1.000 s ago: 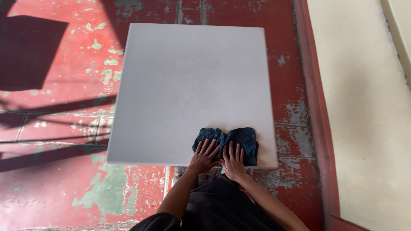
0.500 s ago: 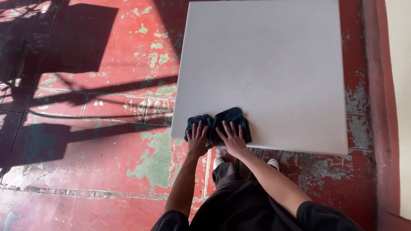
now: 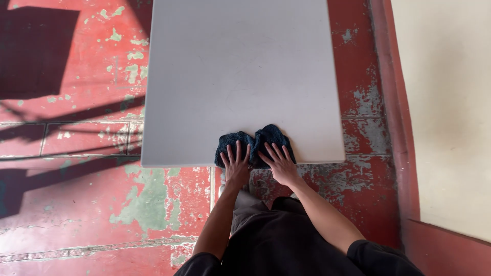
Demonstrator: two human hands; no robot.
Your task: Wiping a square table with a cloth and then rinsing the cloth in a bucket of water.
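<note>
Dark cloth (image 3: 255, 143) pressed flat at near edge of grey table (image 3: 235, 66) by left hand (image 3: 236, 164) and right hand (image 3: 279, 162), fingers spread open, nothing gripped; worn red floor (image 3: 76, 204) seen below.

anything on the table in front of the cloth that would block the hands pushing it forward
Nothing visible. Both the left hand and right hand lie flat on the dark cloth at the near edge of the grey table, whose surface beyond shows bare.

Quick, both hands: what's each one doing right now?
Left hand: open, flat on the dark blue cloth.
Right hand: open, flat on the same cloth.
</note>
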